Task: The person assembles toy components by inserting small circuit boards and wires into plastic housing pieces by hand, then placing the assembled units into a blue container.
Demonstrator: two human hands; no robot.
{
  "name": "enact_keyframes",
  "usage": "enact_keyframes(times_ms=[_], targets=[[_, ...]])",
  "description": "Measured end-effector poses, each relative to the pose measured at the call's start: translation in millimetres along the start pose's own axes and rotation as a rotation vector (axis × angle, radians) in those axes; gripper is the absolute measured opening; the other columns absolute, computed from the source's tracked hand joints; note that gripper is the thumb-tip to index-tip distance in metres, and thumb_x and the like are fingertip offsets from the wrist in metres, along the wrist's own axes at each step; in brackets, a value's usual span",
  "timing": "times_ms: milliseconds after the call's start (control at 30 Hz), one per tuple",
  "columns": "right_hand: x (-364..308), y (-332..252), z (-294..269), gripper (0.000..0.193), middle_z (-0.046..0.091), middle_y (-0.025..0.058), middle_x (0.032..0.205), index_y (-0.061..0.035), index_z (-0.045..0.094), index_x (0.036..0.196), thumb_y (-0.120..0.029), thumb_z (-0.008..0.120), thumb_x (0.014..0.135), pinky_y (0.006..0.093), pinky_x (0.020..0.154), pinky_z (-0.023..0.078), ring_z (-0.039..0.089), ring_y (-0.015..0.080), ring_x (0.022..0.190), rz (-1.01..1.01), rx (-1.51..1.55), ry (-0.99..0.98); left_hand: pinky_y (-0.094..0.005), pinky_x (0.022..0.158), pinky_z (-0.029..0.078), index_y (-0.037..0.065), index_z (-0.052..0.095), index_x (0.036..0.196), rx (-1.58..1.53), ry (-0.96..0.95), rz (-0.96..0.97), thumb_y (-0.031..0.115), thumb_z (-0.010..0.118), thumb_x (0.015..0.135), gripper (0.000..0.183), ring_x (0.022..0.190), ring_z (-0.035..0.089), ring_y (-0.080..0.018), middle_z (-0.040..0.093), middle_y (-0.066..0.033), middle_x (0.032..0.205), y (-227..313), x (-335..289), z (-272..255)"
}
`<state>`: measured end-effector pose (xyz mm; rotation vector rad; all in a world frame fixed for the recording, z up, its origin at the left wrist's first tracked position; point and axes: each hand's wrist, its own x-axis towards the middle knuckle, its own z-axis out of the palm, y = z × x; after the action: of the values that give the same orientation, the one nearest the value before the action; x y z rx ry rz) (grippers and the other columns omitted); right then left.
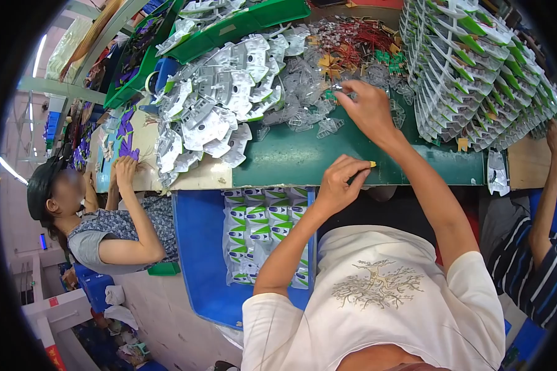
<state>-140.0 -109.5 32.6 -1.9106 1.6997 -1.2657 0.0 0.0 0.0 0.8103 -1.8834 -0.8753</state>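
Our left hand pinches a yellow piece; we cannot tell whether our right hand, by far clear parts, grips anything.

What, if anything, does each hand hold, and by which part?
The left hand holds a small yellow piece by one end; the right hand, I cannot tell.

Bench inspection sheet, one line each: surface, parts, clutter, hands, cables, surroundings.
Surface: green worktop, marks visible.
Job's things: small yellow piece; clear plastic parts heaped beyond.
Clutter: grey-and-green shells piled left; tall stack right.
Hands: left hand pinches the yellow piece; right hand at the heap, grip unclear.
Cables: red wire-like pieces at back.
Surroundings: blue bin below; co-worker at left, another at right.
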Motion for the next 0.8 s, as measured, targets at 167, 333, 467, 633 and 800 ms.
enact_keyframes(times_ms=[167, 333, 467, 633, 800], targets=[[15.6, 6.8, 14.0, 0.016, 0.072, 0.0145, 0.078, -0.0003, 0.071, 0.094, -0.014, 0.068, 0.087, 0.0378, 0.061, 0.053, 0.071, 0.0299, 0.07, -0.006, 0.096, 0.029, -0.0354, 0.068, 0.051, 0.0, 0.07, 0.094, -0.043, 0.026, 0.016, -0.004, 0.071, 0.08, 0.014, 0.076, 0.065, -0.0278, 0.071, -0.0128, 0.087, -1.0, -2.0, -1.6], [-3.4, -24.9, -28.4, 0.019, 0.066, 0.0016, 0.069, -0.0017, 0.07, 0.104, -0.017, 0.065, 0.092, 0.0233, 0.051, 0.043, 0.056, 0.0078, 0.055, 0.21, 0.292, -0.235, -0.0356, 0.067, 0.051, 0.0, 0.069, 0.091, -0.029, 0.029, 0.015, -0.003, 0.071, 0.08, 0.012, 0.076, 0.065, -0.0278, 0.071, -0.0126, 0.087, -5.5, -4.3, -5.0], [16.7, -24.5, -38.3, 0.017, 0.063, 0.0118, 0.065, -0.0013, 0.071, 0.093, -0.013, 0.067, 0.081, 0.0372, 0.061, 0.05, 0.063, 0.0283, 0.06, 0.188, 0.1, -0.302, -0.0336, 0.07, 0.052, 0.0, 0.07, 0.095, -0.043, 0.033, 0.003, -0.002, 0.071, 0.081, 0.015, 0.077, 0.065, -0.0261, 0.07, -0.0125, 0.088, -3.2, -2.8, -2.6], [-9.3, -38.1, -67.7, 0.008, 0.066, 0.0076, 0.086, -0.0047, 0.071, 0.085, -0.011, 0.069, 0.079, 0.0334, 0.069, 0.051, 0.066, 0.0249, 0.081, -0.154, -0.034, -0.039, -0.0255, 0.079, 0.05, -0.003, 0.066, 0.111, -0.467, 0.259, -0.375, 0.003, 0.065, 0.092, 0.019, 0.087, 0.063, -0.0128, 0.068, -0.0092, 0.101, 0.9, -2.4, -16.2], [-52.2, -60.3, -100.1, 0.012, 0.062, 0.0072, 0.088, -0.0032, 0.071, 0.087, 0.001, 0.071, 0.075, 0.0265, 0.065, 0.048, 0.062, 0.0175, 0.076, -0.152, 0.058, -0.05, -0.0272, 0.084, 0.051, -0.001, 0.051, 0.132, -0.581, 0.305, -0.444, 0.014, 0.055, 0.101, 0.034, 0.094, 0.064, -0.0133, 0.065, -0.0118, 0.112, 32.1, 25.1, -49.0]])
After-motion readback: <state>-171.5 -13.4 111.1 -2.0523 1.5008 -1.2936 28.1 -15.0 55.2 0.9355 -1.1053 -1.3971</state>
